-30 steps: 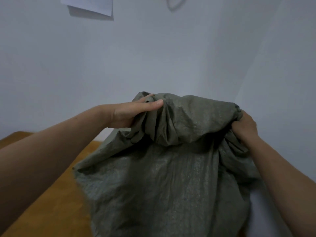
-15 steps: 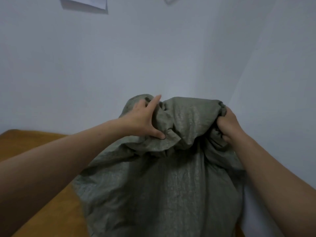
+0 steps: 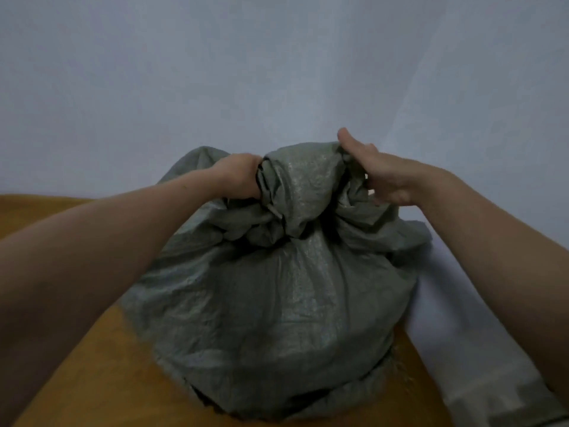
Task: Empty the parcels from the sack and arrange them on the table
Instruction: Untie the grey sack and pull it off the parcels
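Both bare forearms stretched forward, left hand fisted tight around bunched sack cloth, right hand gripping the opposite gather, thumb lifted, hands near each other, roughly level.

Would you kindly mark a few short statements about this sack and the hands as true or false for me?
1. The left hand and the right hand both grip the bunched top of the sack. True.
2. Several parcels lie spread out on the table. False: only the sack shows on it.
3. The sack rests on the wooden table. True.
4. The sack is bright red. False: it is grey-green.
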